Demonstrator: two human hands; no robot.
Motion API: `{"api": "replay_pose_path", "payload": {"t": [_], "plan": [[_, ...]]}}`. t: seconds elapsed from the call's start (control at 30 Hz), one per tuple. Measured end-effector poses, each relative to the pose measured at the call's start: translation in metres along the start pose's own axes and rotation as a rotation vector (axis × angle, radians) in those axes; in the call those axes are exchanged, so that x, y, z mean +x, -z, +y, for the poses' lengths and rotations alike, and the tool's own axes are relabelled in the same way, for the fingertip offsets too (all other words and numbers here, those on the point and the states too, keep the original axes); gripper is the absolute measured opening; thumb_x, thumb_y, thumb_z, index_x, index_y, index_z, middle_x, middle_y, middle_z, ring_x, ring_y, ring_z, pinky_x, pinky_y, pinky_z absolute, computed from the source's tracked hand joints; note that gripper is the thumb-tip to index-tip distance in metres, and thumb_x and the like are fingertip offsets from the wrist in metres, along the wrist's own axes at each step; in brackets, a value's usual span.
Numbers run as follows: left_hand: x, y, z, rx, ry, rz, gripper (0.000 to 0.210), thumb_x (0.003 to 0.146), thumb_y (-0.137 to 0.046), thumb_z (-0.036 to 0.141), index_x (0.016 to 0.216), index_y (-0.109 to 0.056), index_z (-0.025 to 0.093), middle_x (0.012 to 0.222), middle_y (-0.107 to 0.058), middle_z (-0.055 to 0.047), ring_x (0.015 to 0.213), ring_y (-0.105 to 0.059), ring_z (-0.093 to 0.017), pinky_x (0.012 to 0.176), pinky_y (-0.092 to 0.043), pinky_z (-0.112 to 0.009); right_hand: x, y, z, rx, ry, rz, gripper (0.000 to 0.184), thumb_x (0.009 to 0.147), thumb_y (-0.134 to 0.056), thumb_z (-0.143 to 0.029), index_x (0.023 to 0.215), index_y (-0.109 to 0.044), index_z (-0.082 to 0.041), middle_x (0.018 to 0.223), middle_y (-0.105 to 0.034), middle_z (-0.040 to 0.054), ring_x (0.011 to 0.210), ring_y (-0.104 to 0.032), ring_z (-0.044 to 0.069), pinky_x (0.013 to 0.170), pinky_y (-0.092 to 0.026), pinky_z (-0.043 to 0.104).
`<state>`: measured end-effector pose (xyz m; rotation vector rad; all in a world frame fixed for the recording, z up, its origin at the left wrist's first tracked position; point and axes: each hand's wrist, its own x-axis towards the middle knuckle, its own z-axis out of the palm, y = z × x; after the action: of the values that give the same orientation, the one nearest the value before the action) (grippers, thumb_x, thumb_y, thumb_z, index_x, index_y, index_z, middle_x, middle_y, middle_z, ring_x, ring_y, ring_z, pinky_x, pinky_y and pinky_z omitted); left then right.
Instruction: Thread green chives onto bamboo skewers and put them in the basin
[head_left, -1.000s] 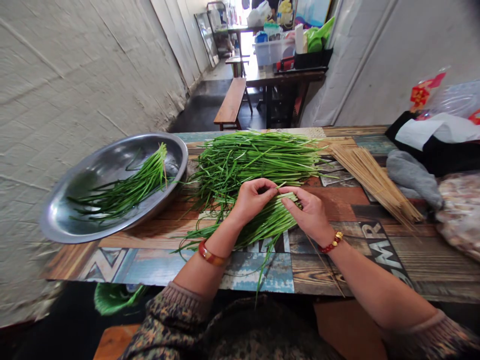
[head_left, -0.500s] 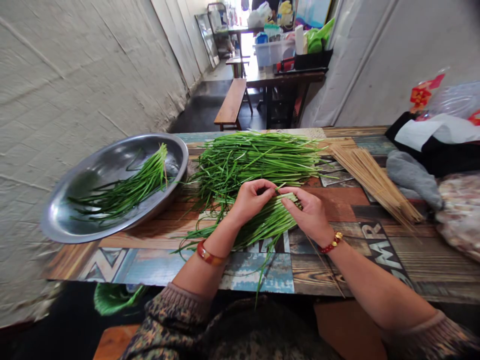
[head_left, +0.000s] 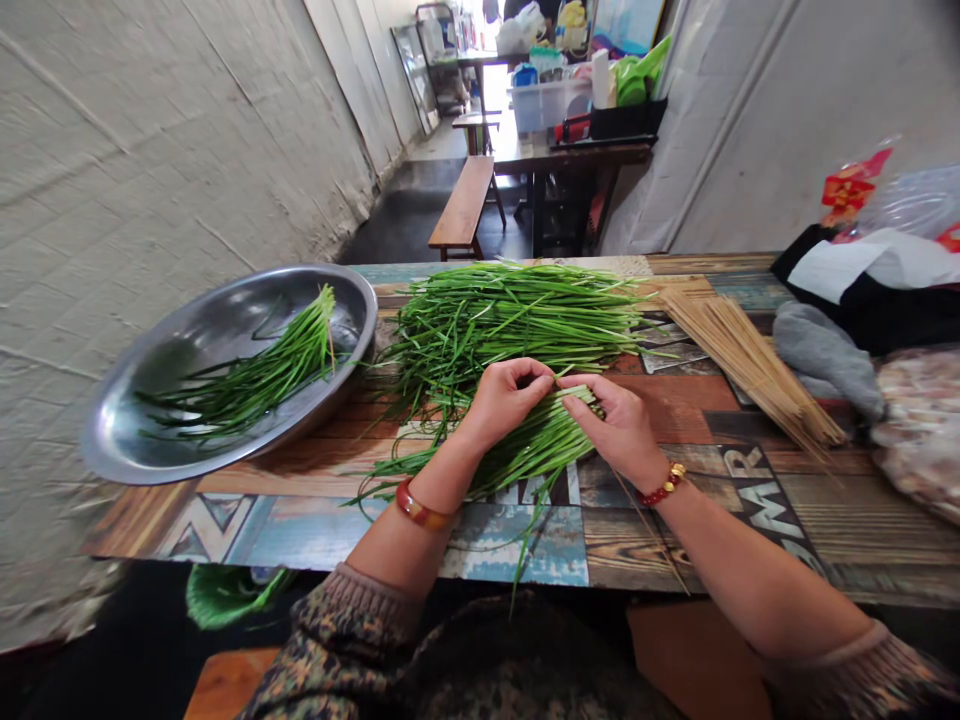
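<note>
In the head view, the left hand [head_left: 510, 402] has its thumb and forefinger pinched together just beside the right fingertips; what lies between them is too small to tell. The right hand [head_left: 621, 425] grips the pale cut ends of a bunch [head_left: 525, 462] of greens between thumb and fingers. The bunch lies on the table [head_left: 300, 540] below both hands, its leaves trailing left under the left wrist, a few strands hanging toward the near edge. Two thin sticks [head_left: 651, 531] slant from under the right hand to that edge.

Just beyond the hands lies a larger pile [head_left: 517, 312] of greens, cut ends to the right. Left of it a steel basin [head_left: 161, 350] holds a bundle [head_left: 281, 365] with a stick across its pale end. To the right lie skewers [head_left: 750, 365], then a grey cloth [head_left: 825, 355] and a bag [head_left: 922, 425].
</note>
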<state>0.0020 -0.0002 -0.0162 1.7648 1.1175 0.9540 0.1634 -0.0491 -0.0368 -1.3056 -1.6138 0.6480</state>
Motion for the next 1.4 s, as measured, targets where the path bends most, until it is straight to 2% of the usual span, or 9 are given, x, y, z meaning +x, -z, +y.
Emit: {"api": "replay_pose_path", "payload": {"t": [0.63,1.4], "plan": [[-0.0001,-0.0001,-0.0015,-0.048,0.016,-0.004,0.017,0.077,-0.060,0.026,0.074,-0.071,0.013,0.070,-0.068,-0.003,0.063,-0.056,-0.012,0.058,-0.043,-0.021,-0.0002,-0.0010,-0.0006,-0.003,0.008,0.016,0.022,0.083,-0.055,-0.026,0.099,-0.069,-0.023,0.100,-0.074,0.0037,0.091,-0.069,0.020,0.084,-0.052,0.033],[-0.0014,-0.0009,0.0004,0.008,0.010,-0.008,0.016,0.077,-0.059,0.023,0.073,-0.070,0.011,0.071,-0.068,-0.003,0.064,-0.057,-0.011,0.060,-0.043,-0.020,-0.0003,-0.0034,-0.0001,-0.072,0.022,0.059,0.017,0.082,-0.056,-0.027,0.093,-0.068,-0.021,0.088,-0.074,0.0032,0.078,-0.068,0.019,0.073,-0.051,0.030]]}}
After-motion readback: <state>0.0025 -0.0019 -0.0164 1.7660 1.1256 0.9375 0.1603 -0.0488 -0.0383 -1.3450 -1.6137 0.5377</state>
